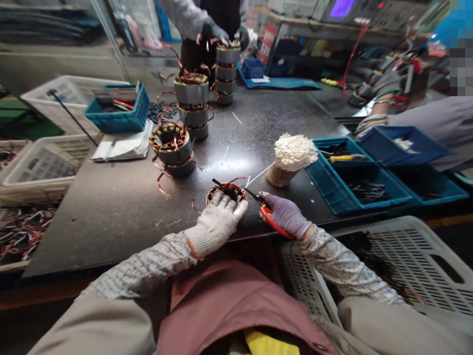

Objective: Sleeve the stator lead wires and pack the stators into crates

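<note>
My left hand [219, 221], in a white knit glove, lies over a wound motor stator [210, 196] at the table's front, fingers bent over its top and into the copper windings. A black sleeved lead sticks up from the stator's far side. In a purple-grey glove, my right hand [286, 214] grips red-handled pliers [271, 220]. Their dark jaws point left at a white cord [260, 174] beside the stator's right rim. That cord runs toward a thick bundle of white cords [295, 152] standing in a brown holder [280, 176]. Part of the stator is hidden under my left hand.
Stacked stators [192, 108] stand left of centre, with a shorter stack [172, 148] nearer me. Blue bins [364, 199] hold dark small parts at right. White crates [417, 246] flank the table. Across it, a co-worker's gloved hands [218, 33] touch another stack; another person's arm reaches in at right.
</note>
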`<state>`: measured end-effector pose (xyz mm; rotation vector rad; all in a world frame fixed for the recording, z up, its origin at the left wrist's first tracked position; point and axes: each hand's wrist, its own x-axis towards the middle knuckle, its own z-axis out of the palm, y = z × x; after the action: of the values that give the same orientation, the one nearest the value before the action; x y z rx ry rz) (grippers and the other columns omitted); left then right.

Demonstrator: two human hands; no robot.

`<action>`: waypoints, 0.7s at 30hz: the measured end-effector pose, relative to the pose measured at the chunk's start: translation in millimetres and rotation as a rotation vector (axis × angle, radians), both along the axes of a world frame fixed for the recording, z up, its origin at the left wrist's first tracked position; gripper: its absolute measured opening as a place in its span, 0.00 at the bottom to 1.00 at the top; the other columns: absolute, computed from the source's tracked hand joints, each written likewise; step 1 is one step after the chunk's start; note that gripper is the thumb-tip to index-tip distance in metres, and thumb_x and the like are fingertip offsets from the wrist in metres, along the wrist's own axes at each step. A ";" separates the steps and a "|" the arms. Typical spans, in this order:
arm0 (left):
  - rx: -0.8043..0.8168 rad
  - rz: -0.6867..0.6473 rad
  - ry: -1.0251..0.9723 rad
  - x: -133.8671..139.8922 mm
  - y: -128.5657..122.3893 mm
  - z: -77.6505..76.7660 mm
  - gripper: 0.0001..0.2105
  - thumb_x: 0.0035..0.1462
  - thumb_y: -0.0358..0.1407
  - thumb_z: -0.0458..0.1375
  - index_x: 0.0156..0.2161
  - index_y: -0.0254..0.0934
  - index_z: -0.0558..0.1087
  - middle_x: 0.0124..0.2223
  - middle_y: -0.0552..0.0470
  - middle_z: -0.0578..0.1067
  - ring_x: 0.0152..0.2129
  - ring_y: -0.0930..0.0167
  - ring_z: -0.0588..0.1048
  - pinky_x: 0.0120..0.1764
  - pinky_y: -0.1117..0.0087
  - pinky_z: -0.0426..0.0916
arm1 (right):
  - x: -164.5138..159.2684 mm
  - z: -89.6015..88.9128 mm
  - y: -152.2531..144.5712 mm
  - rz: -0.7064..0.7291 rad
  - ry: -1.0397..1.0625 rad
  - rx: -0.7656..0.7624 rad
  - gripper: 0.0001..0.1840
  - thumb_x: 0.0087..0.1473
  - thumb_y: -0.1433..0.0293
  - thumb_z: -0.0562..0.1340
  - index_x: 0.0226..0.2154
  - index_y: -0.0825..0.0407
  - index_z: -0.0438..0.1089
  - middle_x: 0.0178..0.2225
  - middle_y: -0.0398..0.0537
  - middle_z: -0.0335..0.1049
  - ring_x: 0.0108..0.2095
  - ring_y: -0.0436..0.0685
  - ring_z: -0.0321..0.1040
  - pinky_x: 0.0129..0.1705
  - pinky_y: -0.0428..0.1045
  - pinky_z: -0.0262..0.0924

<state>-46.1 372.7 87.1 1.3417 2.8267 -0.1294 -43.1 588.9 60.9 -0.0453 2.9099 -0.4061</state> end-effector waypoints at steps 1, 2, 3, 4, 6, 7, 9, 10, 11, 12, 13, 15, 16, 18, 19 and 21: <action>-0.013 0.001 -0.016 -3.0 3.4 -4.1 0.29 0.58 0.35 0.59 0.64 0.33 0.61 0.52 0.39 0.77 0.52 0.59 0.73 0.61 0.52 0.59 | -1.6 1.0 -2.6 0.002 -0.013 0.004 0.28 0.54 0.68 0.62 0.58 0.52 0.67 0.49 0.53 0.76 0.48 0.61 0.74 0.49 0.49 0.66; -0.023 -0.003 -0.027 -6.3 5.2 -7.6 0.29 0.58 0.33 0.58 0.64 0.32 0.59 0.48 0.41 0.79 0.48 0.61 0.75 0.61 0.53 0.59 | -2.5 1.3 -4.0 0.004 -0.017 0.013 0.28 0.54 0.69 0.62 0.58 0.52 0.67 0.49 0.53 0.76 0.47 0.61 0.75 0.49 0.50 0.67; -0.029 -0.011 -0.032 -9.4 5.6 -10.0 0.30 0.58 0.31 0.56 0.65 0.31 0.58 0.44 0.43 0.80 0.44 0.64 0.77 0.62 0.55 0.58 | -2.7 0.9 -4.3 0.006 -0.007 0.023 0.28 0.54 0.69 0.62 0.58 0.52 0.68 0.48 0.54 0.76 0.47 0.61 0.75 0.48 0.50 0.67; -0.031 -0.020 -0.035 -11.7 4.9 -11.3 0.30 0.58 0.30 0.55 0.65 0.30 0.57 0.41 0.45 0.80 0.40 0.65 0.78 0.63 0.56 0.57 | -2.2 -0.1 -3.8 0.011 0.016 0.029 0.27 0.53 0.69 0.62 0.57 0.52 0.68 0.47 0.54 0.77 0.46 0.62 0.75 0.48 0.50 0.67; -0.014 -0.033 -0.038 -13.2 1.8 -11.6 0.30 0.57 0.28 0.53 0.65 0.28 0.57 0.36 0.47 0.80 0.35 0.66 0.78 0.64 0.56 0.56 | 0.2 -4.0 -1.4 0.036 0.089 0.002 0.25 0.52 0.70 0.61 0.54 0.52 0.70 0.44 0.53 0.78 0.44 0.61 0.76 0.45 0.50 0.68; 0.009 -0.037 -0.038 -12.6 0.3 -11.5 0.30 0.57 0.28 0.53 0.65 0.27 0.57 0.35 0.47 0.80 0.33 0.66 0.78 0.64 0.56 0.56 | 1.7 -6.9 0.0 0.053 0.130 -0.036 0.24 0.51 0.71 0.61 0.52 0.51 0.72 0.42 0.52 0.79 0.42 0.60 0.76 0.44 0.50 0.68; 0.056 -0.040 -0.043 -10.6 -1.3 -12.2 0.30 0.56 0.28 0.53 0.64 0.26 0.58 0.35 0.46 0.80 0.32 0.65 0.78 0.63 0.56 0.58 | 3.5 -14.0 2.4 0.090 0.178 -0.127 0.20 0.51 0.72 0.60 0.47 0.50 0.74 0.35 0.48 0.80 0.36 0.58 0.76 0.39 0.48 0.68; 0.067 -0.038 -0.052 -9.9 -1.4 -13.0 0.30 0.56 0.28 0.53 0.64 0.27 0.58 0.35 0.45 0.80 0.32 0.64 0.78 0.62 0.56 0.60 | 3.6 -17.4 3.0 0.100 0.182 -0.156 0.18 0.51 0.72 0.59 0.45 0.49 0.74 0.32 0.46 0.79 0.33 0.57 0.75 0.36 0.48 0.67; 0.070 -0.033 -0.063 -9.5 -1.4 -13.6 0.30 0.56 0.28 0.53 0.64 0.28 0.58 0.35 0.45 0.80 0.32 0.64 0.78 0.60 0.57 0.62 | 3.3 -20.1 3.1 0.101 0.176 -0.168 0.16 0.51 0.72 0.59 0.43 0.49 0.74 0.29 0.44 0.78 0.29 0.56 0.74 0.33 0.47 0.66; 0.070 -0.030 -0.073 -9.1 -1.5 -13.9 0.30 0.56 0.28 0.53 0.65 0.28 0.58 0.36 0.45 0.80 0.33 0.64 0.78 0.60 0.57 0.63 | 3.0 -21.8 2.3 0.096 0.163 -0.164 0.15 0.50 0.72 0.59 0.42 0.49 0.74 0.27 0.43 0.76 0.26 0.55 0.72 0.31 0.47 0.64; 0.069 -0.029 -0.080 -8.6 -1.7 -13.7 0.30 0.56 0.28 0.53 0.65 0.28 0.58 0.37 0.44 0.80 0.35 0.63 0.78 0.60 0.58 0.63 | 3.2 -22.3 0.9 0.088 0.148 -0.149 0.15 0.50 0.71 0.59 0.42 0.50 0.73 0.26 0.43 0.75 0.24 0.54 0.70 0.30 0.46 0.62; 0.071 -0.014 -0.092 -6.5 -2.8 -12.1 0.30 0.58 0.29 0.53 0.66 0.28 0.57 0.39 0.42 0.80 0.39 0.63 0.78 0.60 0.58 0.62 | 4.9 -20.6 -3.7 0.068 0.124 -0.104 0.16 0.49 0.71 0.61 0.43 0.51 0.72 0.25 0.43 0.74 0.23 0.53 0.68 0.29 0.45 0.60; 0.068 0.005 -0.099 -5.5 -3.3 -10.9 0.30 0.58 0.29 0.53 0.66 0.29 0.57 0.40 0.42 0.80 0.42 0.62 0.77 0.60 0.58 0.62 | 5.9 -19.1 -6.1 0.062 0.113 -0.093 0.17 0.49 0.71 0.61 0.44 0.52 0.72 0.26 0.43 0.73 0.24 0.52 0.67 0.29 0.45 0.59; 0.051 0.042 -0.126 -4.6 -3.8 -8.9 0.30 0.58 0.29 0.54 0.66 0.30 0.56 0.41 0.43 0.80 0.45 0.62 0.76 0.58 0.58 0.63 | 6.9 -16.6 -9.9 0.056 0.085 -0.117 0.17 0.50 0.71 0.61 0.45 0.52 0.71 0.27 0.43 0.73 0.25 0.52 0.66 0.30 0.45 0.58; 0.045 0.054 -0.142 -5.0 -3.6 -8.2 0.31 0.58 0.29 0.54 0.66 0.32 0.56 0.41 0.43 0.80 0.46 0.62 0.75 0.57 0.58 0.64 | 6.9 -15.8 -11.1 0.050 0.073 -0.139 0.16 0.51 0.71 0.60 0.44 0.52 0.71 0.27 0.43 0.73 0.25 0.52 0.66 0.31 0.44 0.58; 0.044 0.053 -0.169 -7.0 -2.4 -7.8 0.33 0.57 0.29 0.56 0.67 0.34 0.54 0.43 0.44 0.80 0.47 0.62 0.75 0.55 0.59 0.65 | 6.3 -14.6 -12.2 0.030 0.062 -0.140 0.15 0.52 0.71 0.58 0.43 0.53 0.72 0.28 0.44 0.74 0.27 0.52 0.67 0.32 0.44 0.59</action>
<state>-53.2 370.3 79.2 1.2201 2.7354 0.0449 -36.7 576.7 46.3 -0.1250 2.9323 -0.6127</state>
